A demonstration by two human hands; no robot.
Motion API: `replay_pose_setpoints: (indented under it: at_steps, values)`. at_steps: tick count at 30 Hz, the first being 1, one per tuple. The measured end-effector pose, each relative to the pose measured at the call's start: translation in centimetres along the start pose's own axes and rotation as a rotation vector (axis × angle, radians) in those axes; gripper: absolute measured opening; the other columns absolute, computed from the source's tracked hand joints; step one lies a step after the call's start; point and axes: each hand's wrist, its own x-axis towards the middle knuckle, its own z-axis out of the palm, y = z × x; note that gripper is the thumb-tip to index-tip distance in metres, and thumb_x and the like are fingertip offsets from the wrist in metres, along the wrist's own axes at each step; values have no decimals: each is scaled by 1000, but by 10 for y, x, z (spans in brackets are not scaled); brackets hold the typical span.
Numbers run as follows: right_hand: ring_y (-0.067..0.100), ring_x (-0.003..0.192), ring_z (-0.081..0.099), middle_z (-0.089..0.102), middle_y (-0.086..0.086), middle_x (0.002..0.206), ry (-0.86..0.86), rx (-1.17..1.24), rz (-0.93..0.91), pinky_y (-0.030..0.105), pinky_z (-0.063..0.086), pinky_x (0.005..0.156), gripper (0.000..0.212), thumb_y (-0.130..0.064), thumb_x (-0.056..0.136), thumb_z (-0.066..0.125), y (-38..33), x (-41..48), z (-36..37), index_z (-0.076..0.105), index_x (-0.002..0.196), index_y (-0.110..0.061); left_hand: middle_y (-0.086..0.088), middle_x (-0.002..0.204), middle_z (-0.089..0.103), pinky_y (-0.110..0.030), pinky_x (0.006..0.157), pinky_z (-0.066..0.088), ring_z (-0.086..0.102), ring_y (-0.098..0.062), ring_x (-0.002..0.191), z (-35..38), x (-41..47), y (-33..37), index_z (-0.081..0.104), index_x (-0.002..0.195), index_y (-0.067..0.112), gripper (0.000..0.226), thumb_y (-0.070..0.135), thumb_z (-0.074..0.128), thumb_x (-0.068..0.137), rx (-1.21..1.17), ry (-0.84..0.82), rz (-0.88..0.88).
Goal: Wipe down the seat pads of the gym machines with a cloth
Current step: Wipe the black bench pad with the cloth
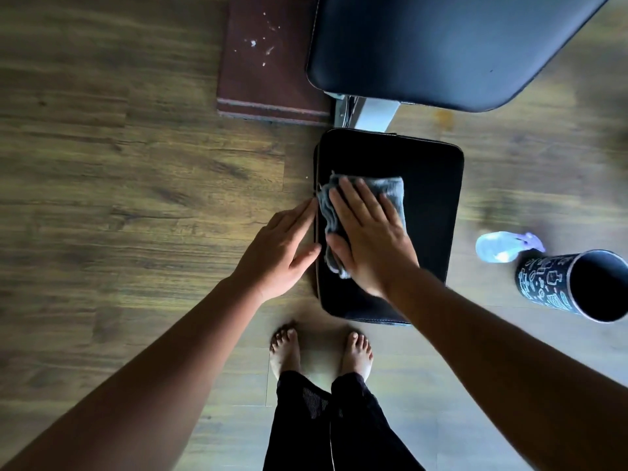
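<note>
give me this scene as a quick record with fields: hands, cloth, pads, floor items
seat pad: small, black
cloth: grey, on the seat pad's left half
right hand: flat on the cloth, pressing it
left hand: fingers straight, at the seat pad's left edge
back pad: larger, beyond it, untouched
floor at right: spray bottle, patterned black open cylinder
floor at upper left: reddish-brown mat
</note>
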Motion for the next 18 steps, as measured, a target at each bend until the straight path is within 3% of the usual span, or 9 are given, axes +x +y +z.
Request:
replay_pose_setpoints:
  at_steps: [7, 10, 13, 18]
  values:
    - [21, 158, -4, -6, 1, 172, 107, -5, 200, 44, 1, 128, 69, -53, 105, 20, 8, 98, -23, -1, 163, -23, -4, 167, 30, -43, 118, 37, 38, -27, 146, 4, -9, 3, 19, 164, 14, 73, 48, 41, 103, 2, -15, -16]
    - [21, 158, -7, -7, 0, 172, 106, -1, 118, 44, 0, 128, 69, -53, 105, 19, -5, 79, -15, -1, 163, -22, -5, 166, 32, -47, 117, 39, 40, -29, 145, 7, -12, 4, 22, 163, 14, 72, 48, 41, 102, -21, -10, -31]
    - [20, 158, -2, -1, -1, 172, 92, -7, 58, 44, 3, 128, 68, -56, 104, 22, 28, 61, -16, 6, 164, -26, -3, 165, 33, -47, 114, 41, 41, -28, 144, 10, -13, 4, 22, 163, 15, 72, 49, 41, 102, -29, -2, -31]
    - [24, 158, 3, 6, 1, 172, 180, 26, 377, 44, 3, 128, 70, -55, 102, 24, 95, 31, -17, 9, 164, -25, -1, 167, 29, -46, 116, 40, 36, -23, 148, 10, -15, 2, 15, 165, 20, 73, 52, 36, 103, -31, -17, -38]
